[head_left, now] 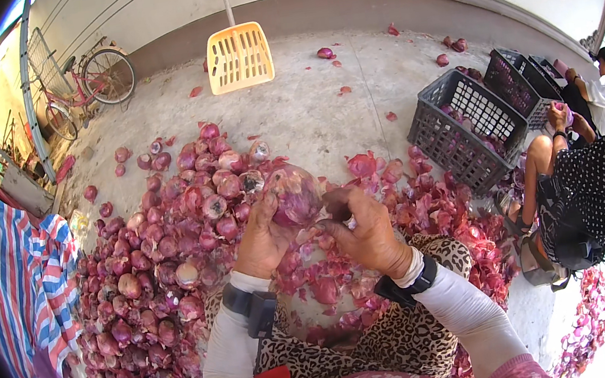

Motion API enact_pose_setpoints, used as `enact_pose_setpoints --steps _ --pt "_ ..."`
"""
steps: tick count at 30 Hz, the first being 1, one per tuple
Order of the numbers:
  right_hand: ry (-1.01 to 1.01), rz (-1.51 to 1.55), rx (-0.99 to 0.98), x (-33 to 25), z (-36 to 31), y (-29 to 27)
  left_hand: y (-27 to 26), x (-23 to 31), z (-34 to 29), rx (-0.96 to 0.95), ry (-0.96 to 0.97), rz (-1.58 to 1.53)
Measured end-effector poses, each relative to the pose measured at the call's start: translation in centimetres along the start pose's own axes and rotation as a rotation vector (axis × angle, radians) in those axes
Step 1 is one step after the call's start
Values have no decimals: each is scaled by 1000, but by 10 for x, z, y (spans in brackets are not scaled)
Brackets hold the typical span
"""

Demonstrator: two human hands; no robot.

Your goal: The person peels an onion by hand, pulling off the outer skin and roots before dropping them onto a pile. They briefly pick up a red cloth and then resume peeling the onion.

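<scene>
My left hand (260,242) is wrapped round a large red onion (293,195), fingers on its left side and underneath. At the onion's right side my right hand (366,228) is closed, thumb and fingers pinched together. A small pale bit shows between those fingers, too small to name. Below and left of the hands spreads a big heap of red onions (129,286), many with dry roots and loose skin. Torn papery onion skins (325,290) lie under my hands and between my knees, and pile up to the right.
Black plastic crates (456,139) holding some onions stand at the right. Beside them another person (596,185) sits, hand raised with an onion. A yellow slotted scoop (240,57) is at the back. Striped cloth (16,280) borders the left; a bicycle (90,83) leans by the wall.
</scene>
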State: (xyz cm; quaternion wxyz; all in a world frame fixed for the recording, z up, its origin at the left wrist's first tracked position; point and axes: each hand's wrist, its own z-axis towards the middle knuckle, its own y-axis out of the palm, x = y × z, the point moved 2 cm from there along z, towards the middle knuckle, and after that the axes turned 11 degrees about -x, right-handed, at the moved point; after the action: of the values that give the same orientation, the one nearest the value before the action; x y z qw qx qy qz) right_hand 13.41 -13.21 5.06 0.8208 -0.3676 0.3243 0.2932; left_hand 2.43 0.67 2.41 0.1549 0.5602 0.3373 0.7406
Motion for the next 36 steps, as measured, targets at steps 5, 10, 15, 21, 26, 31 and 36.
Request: enact_pose_setpoints --steps 5,10,15,21,26,31,36 --pt "-131 -78 8 6 3 2 0 -4 2 -40 -14 25" --pt "-199 -213 -1 13 3 2 -2 -11 4 -34 -33 41" --pt "-193 -188 -148 11 -1 5 -9 -15 5 61 -34 -80" --pt "-191 -275 -659 27 -18 30 -17 -7 8 124 19 -174" --pt "-109 -283 -533 25 -13 21 -12 -2 4 132 -11 -216" --pt "3 -115 -61 6 1 5 -1 -4 5 249 -28 -205" --pt "-64 -153 26 17 4 15 -1 -11 5 83 -36 -173"
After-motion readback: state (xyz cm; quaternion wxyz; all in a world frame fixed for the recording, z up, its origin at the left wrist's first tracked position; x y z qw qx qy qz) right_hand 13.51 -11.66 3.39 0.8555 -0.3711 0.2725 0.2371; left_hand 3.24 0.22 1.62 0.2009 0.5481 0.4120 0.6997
